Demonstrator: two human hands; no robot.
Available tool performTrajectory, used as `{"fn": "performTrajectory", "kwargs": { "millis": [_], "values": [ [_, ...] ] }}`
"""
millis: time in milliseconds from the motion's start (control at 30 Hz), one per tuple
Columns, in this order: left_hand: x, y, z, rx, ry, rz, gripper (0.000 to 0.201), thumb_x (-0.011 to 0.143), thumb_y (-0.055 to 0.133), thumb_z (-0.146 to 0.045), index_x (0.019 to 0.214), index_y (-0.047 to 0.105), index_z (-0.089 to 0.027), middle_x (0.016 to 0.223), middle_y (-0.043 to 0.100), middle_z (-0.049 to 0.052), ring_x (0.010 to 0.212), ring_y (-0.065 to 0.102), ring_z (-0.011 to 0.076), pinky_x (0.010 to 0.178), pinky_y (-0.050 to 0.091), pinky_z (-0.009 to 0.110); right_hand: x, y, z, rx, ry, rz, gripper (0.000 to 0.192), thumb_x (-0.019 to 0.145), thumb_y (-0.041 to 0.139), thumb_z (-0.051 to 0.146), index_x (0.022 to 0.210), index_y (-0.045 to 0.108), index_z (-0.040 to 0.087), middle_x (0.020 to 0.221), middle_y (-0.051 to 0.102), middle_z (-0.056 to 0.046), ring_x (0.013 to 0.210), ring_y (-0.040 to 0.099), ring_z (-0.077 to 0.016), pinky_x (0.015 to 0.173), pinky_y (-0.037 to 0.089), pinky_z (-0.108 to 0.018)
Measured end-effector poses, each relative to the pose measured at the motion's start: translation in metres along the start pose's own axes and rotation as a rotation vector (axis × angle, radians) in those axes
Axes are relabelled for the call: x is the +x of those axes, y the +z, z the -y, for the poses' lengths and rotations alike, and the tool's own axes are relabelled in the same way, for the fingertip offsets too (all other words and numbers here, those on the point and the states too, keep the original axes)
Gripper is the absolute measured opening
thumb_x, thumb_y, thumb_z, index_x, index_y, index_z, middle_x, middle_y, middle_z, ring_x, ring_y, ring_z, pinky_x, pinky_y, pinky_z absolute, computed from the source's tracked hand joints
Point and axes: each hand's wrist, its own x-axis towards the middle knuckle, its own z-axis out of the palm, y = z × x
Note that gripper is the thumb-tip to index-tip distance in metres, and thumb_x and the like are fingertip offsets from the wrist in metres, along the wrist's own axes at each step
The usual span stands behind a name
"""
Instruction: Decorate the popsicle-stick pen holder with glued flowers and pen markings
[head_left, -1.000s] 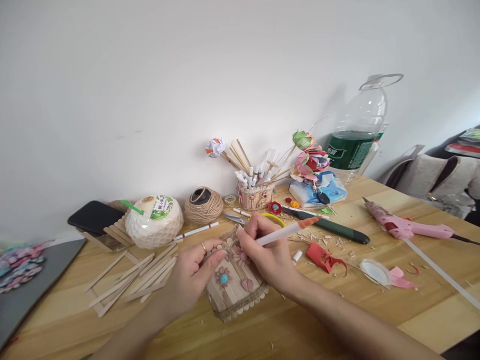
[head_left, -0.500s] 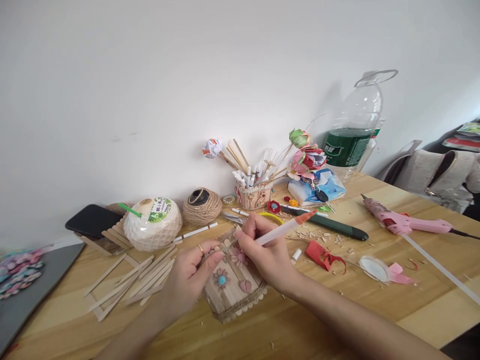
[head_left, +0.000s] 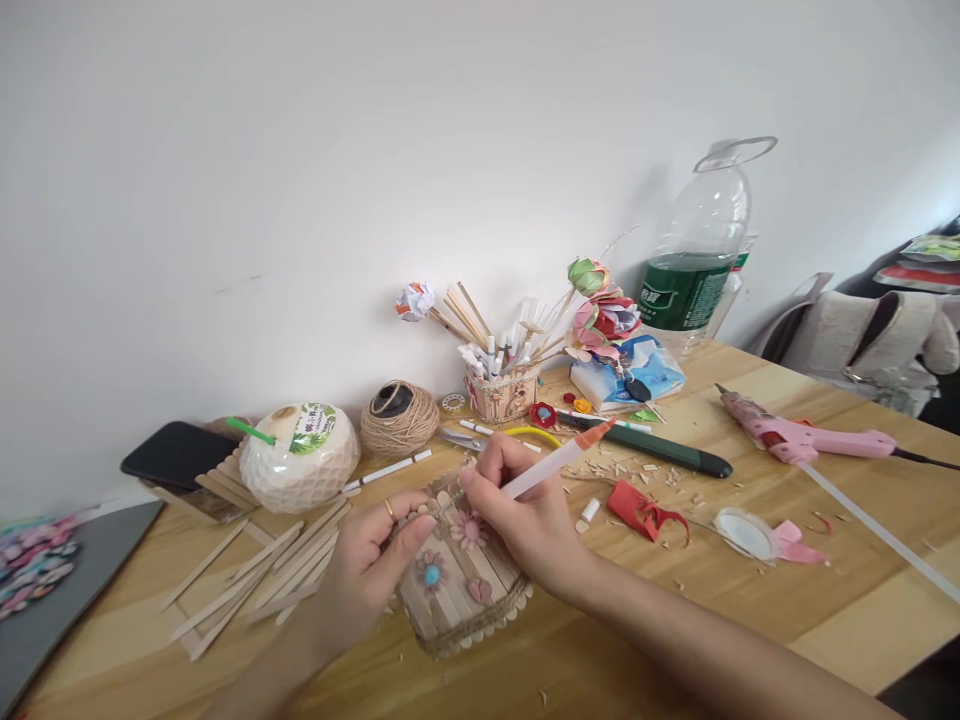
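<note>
My left hand (head_left: 379,550) pinches the upper left edge of a craft-stick box (head_left: 450,600), thumb on top. The box is made of wooden sticks, with a scalloped edge and twine-like trim. Flower decorations sit on its face, one with a blue centre (head_left: 431,576) and a pink one (head_left: 468,530), plus a small pink heart-like piece (head_left: 479,591). In a writing grip, my right hand (head_left: 525,520) is closed round a white marker with an orange end (head_left: 555,468). The marker's tip, at the box's upper edge, is hidden by my fingers.
Loose craft sticks (head_left: 255,570), a wrapped coconut (head_left: 300,465) and a twine ball (head_left: 400,420) lie left. Behind stands a decorated pen holder (head_left: 502,393). A green-handled cutter (head_left: 667,450), red scraps (head_left: 634,505) and a pink glue gun (head_left: 817,440) lie right.
The view has shifted slightly, so most things sit a little further left. Both hands keep their hold, and the box appears slightly lower and further left.
</note>
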Motion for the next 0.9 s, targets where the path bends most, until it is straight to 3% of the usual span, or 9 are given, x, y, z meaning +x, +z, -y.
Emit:
{"fn": "performTrajectory", "kwargs": {
  "millis": [900],
  "values": [
    [-0.0019, 0.0011, 0.0006, 0.054, 0.008, -0.006, 0.027, 0.088, 0.044, -0.033, 0.073, 0.061, -0.017, 0.055, 0.052, -0.002, 0.052, 0.047, 0.0124, 0.051, 0.037, 0.021, -0.0018, 0.0007, 0.0004, 0.025, -0.013, -0.067, 0.03, 0.077, 0.053, 0.02, 0.054, 0.034, 0.022, 0.042, 0.044, 0.008, 0.038, 0.042, -0.0073, 0.04, 0.03, -0.02]
  ]
}}
